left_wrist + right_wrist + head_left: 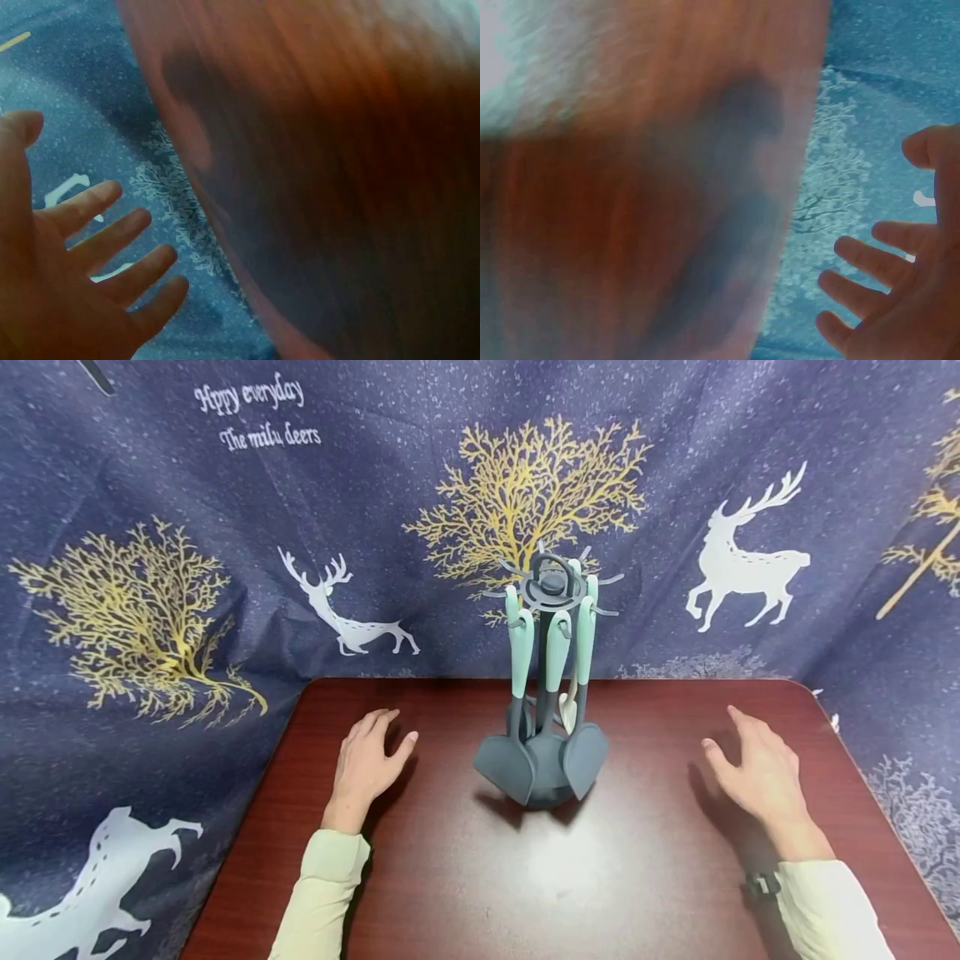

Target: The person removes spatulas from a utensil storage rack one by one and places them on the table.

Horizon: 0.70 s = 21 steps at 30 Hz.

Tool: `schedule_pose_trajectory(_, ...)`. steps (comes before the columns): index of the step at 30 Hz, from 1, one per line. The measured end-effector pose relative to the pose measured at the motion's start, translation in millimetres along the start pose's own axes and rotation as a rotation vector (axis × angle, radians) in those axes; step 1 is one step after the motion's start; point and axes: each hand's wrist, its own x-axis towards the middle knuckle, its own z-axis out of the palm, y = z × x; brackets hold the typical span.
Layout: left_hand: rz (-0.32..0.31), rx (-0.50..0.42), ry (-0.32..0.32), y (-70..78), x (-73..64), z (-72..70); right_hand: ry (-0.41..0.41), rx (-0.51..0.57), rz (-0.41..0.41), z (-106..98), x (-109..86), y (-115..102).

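Observation:
A utensil rack [552,583] with a dark round top and hooks stands at the middle of the table. From it hang several kitchen utensils with mint-green handles and dark grey heads, among them a broad turner [506,767] at the left and another wide-headed utensil [586,758] at the right. A small cream-coloured utensil head [567,713] shows behind. To the rack's left, my left hand [367,760] is held with fingers extended and nothing in it. My right hand [761,768] is to the right of the rack, its fingers also spread and holding nothing. Both wrist views show relaxed, separated fingers.
The reddish-brown wooden table [450,877] has rounded far corners. Behind and beside it hangs a blue cloth [360,485] printed with deer and golden trees. A dark band with a small device [763,883] is at my right wrist.

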Motion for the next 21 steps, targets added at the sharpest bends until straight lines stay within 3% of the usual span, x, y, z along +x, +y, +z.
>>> schedule_pose_trajectory(21,0.038,-0.054,0.002,21.4,-2.6,-10.1,0.060,0.194,-0.054,-48.9,22.9,-59.5)
